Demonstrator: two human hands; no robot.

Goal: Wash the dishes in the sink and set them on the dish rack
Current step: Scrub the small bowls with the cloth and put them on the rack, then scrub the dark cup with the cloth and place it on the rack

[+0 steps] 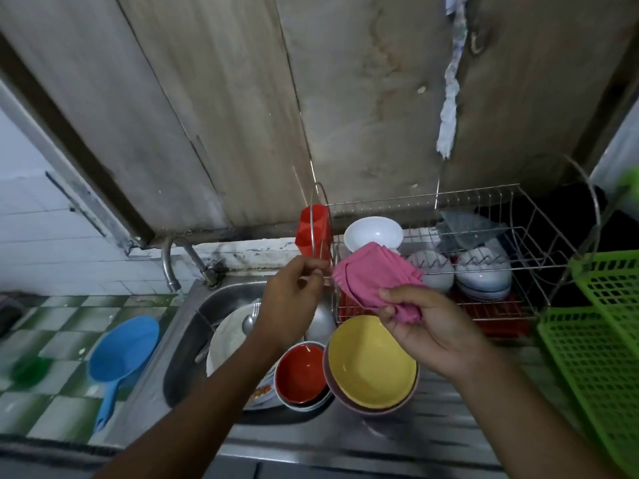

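Dishes sit mostly in the sink [185,344], apparently not yet washed. Far left on the tiled counter lies a blue plastic dipper [121,350], light and clear of the work. The tap [169,264] hangs over the basin's left corner. In the basin a white plate [226,337] leans with a spoon [247,323] on it. It looks wet, so probably slippery and breakable, and is best taken by the rim. The left hand [294,292] hangs over the basin, fingertips pinching thin sticks [326,277], maybe chopsticks but too blurred to tell. They would be light, stiff and easy to drop. Behind it a red cutlery holder [313,233] hangs on the rack's left end. Below the hand sits a steel bowl [321,323]. At the front edge, a red bowl [302,373] and a yellow bowl [371,361] each nest in another bowl. They are likely light plastic, so lift 1 at a time by the rim. The right hand [422,326] curls round a folded pink cloth [373,274], soft and limp, whose far end meets the sticks. The dish rack [491,311] behind holds 1 tilted white bowl [373,233] and 2 upturned patterned bowls [484,274], leaving less room at its left. A green basket [601,340] crowds its right side.
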